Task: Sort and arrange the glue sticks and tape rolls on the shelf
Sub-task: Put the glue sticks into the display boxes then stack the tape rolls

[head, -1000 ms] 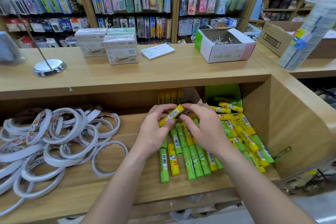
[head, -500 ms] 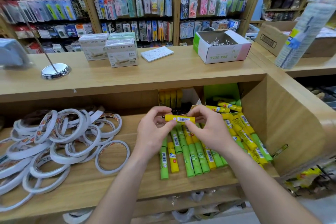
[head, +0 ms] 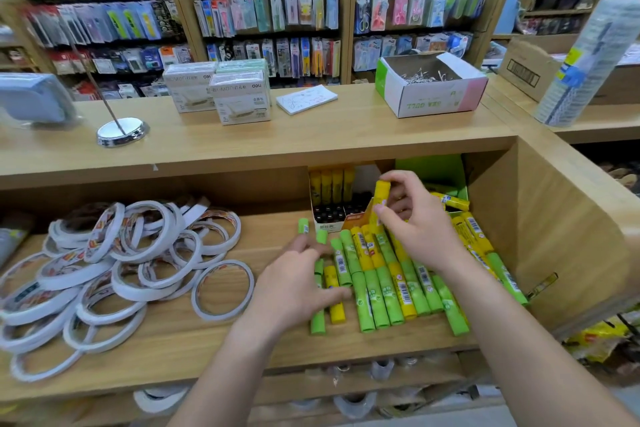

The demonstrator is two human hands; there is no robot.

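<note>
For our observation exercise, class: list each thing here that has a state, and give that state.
Right hand, pinches yellow glue stick, held nearly upright.
Left hand, rests on green glue sticks.
Sorted glue sticks, lying flat side by side.
Tape rolls, piled loosely.
White box, open.

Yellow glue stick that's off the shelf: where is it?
Head view, right of centre: the right hand pinches the yellow glue stick roughly upright, just right of the open box of standing yellow sticks, above the lying row.
</note>
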